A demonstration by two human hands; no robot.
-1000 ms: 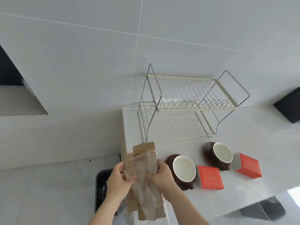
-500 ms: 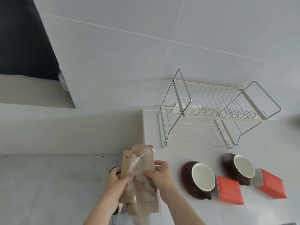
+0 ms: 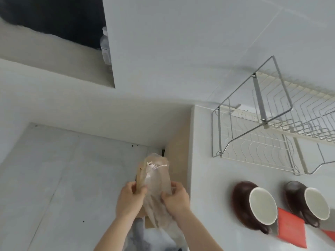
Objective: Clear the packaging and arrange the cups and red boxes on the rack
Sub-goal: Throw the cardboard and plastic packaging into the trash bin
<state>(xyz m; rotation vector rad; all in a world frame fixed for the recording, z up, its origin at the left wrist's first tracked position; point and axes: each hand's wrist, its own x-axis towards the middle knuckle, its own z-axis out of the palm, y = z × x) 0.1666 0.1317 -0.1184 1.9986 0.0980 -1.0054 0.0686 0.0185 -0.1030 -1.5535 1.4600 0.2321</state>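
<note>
My left hand [image 3: 129, 201] and my right hand [image 3: 176, 200] both grip a bundle of packaging [image 3: 155, 180]: flat brown cardboard wrapped in clear plastic, held over the floor just left of the counter's end. Two brown cups with white insides lie on their sides on the white counter, one [image 3: 253, 205] nearer me and one [image 3: 306, 201] further right. A red box [image 3: 291, 230] lies against the first cup; a second red box [image 3: 329, 233] shows only a sliver at the right border. The two-tier wire rack [image 3: 272, 127] stands at the back right with nothing on it.
The white counter [image 3: 204, 178] ends in a vertical side panel right beside the packaging. Left of it is pale tiled floor [image 3: 72, 178]. Below my hands something grey and white is partly visible. A dark recess with a clear bottle [image 3: 105, 44] is at upper left.
The view has swung left and my hands have carried the packaging off the counter's end, out over the floor. The cups, boxes and rack have stayed where they were.
</note>
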